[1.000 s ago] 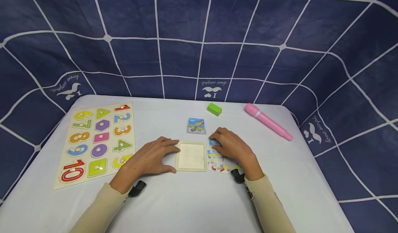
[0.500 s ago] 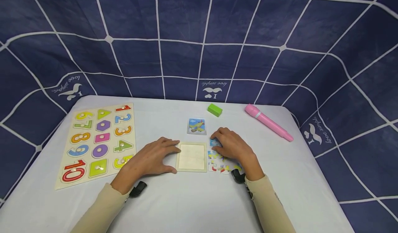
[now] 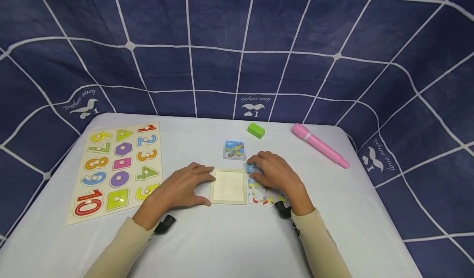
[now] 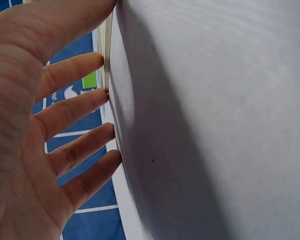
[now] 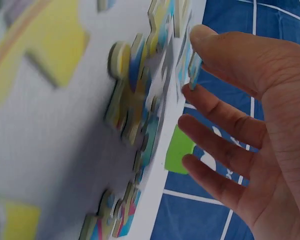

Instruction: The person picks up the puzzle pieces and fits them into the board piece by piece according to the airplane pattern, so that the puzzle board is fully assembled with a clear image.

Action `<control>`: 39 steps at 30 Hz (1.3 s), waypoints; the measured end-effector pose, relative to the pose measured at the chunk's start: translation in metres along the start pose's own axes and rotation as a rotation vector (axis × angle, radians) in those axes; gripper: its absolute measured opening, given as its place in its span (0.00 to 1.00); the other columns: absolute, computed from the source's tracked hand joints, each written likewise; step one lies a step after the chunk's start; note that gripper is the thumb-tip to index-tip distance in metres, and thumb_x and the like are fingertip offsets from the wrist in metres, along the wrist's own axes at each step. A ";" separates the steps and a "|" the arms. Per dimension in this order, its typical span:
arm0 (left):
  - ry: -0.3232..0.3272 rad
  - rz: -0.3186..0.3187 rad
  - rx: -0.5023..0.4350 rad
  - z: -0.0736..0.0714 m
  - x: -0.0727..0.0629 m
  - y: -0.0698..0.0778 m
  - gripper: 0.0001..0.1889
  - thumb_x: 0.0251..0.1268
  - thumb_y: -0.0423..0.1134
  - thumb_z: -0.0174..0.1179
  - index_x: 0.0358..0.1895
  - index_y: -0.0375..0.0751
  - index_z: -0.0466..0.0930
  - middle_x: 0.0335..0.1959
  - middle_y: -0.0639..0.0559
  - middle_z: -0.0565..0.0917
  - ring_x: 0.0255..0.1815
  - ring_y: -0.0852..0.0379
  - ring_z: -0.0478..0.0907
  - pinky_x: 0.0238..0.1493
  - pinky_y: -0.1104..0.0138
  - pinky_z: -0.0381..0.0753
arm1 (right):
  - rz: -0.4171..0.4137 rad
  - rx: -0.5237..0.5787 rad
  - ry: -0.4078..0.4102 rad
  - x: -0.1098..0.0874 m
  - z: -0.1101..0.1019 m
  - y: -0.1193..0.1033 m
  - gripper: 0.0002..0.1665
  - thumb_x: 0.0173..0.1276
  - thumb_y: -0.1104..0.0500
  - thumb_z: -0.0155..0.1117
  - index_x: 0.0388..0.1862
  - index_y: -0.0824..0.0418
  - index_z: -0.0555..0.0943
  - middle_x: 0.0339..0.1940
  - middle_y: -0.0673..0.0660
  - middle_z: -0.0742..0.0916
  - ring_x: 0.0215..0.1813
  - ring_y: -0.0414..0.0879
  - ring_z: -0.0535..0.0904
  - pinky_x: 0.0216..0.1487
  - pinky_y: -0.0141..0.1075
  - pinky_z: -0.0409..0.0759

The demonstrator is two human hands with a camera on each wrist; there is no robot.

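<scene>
A square wooden puzzle tray lies bare in the middle of the table. My left hand rests along its left side, fingers loosely extended and fingertips at the rim. In the left wrist view the fingers are spread, touching the tray's edge and the tabletop. To the tray's right, my right hand pinches a small blue jigsaw piece between thumb and index finger, close over the tray's upper right corner. Several other jigsaw pieces, yellow, blue and red, lie beneath and below that hand, partly hidden by it.
A picture card of a yellow airplane lies behind the tray, with a green block farther back. A pink marker-shaped stick is at the back right. On the left is a number-and-shape peg board. Dark blue cloth hangs behind the table.
My right hand has shifted slightly left toward the tray, carrying the blue jigsaw piece. The left hand stays in place at the tray's left side.
</scene>
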State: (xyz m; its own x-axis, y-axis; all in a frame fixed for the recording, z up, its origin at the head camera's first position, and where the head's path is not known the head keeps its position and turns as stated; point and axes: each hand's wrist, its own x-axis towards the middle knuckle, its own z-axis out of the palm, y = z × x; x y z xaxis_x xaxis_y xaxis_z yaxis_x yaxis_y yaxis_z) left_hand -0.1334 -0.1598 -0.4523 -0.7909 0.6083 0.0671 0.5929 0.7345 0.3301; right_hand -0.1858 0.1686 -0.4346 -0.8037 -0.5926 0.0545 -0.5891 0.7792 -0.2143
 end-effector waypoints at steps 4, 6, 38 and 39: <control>-0.001 -0.003 -0.006 0.000 0.001 0.000 0.39 0.49 0.62 0.84 0.65 0.51 0.87 0.77 0.49 0.78 0.72 0.45 0.75 0.64 0.48 0.82 | -0.024 0.010 0.019 0.004 -0.001 -0.005 0.23 0.70 0.51 0.79 0.62 0.53 0.88 0.53 0.53 0.88 0.53 0.49 0.84 0.57 0.47 0.83; -0.002 -0.004 -0.010 -0.001 0.001 0.000 0.39 0.49 0.62 0.84 0.65 0.51 0.87 0.77 0.50 0.78 0.72 0.46 0.75 0.64 0.48 0.82 | -0.030 0.011 0.019 0.006 -0.001 -0.008 0.23 0.70 0.50 0.79 0.62 0.52 0.88 0.53 0.52 0.88 0.52 0.48 0.83 0.57 0.47 0.83; -0.002 -0.038 -0.048 0.000 0.003 -0.003 0.38 0.48 0.62 0.84 0.64 0.51 0.87 0.76 0.53 0.78 0.73 0.48 0.74 0.66 0.48 0.81 | -0.103 -0.007 -0.040 0.033 0.012 -0.051 0.23 0.72 0.45 0.77 0.60 0.52 0.89 0.54 0.49 0.88 0.53 0.48 0.87 0.58 0.44 0.85; -0.001 -0.039 -0.050 0.000 0.003 -0.003 0.38 0.48 0.62 0.84 0.64 0.51 0.87 0.76 0.53 0.78 0.73 0.48 0.74 0.66 0.48 0.80 | -0.107 -0.008 -0.036 0.033 0.013 -0.051 0.22 0.72 0.45 0.77 0.60 0.52 0.89 0.54 0.49 0.87 0.53 0.48 0.86 0.58 0.44 0.85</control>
State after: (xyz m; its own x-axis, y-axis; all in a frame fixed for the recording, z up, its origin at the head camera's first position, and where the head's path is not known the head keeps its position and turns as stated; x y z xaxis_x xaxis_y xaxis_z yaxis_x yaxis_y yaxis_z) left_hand -0.1376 -0.1606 -0.4528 -0.8130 0.5800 0.0522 0.5535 0.7417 0.3789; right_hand -0.1810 0.1065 -0.4343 -0.7327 -0.6793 0.0410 -0.6720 0.7126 -0.2014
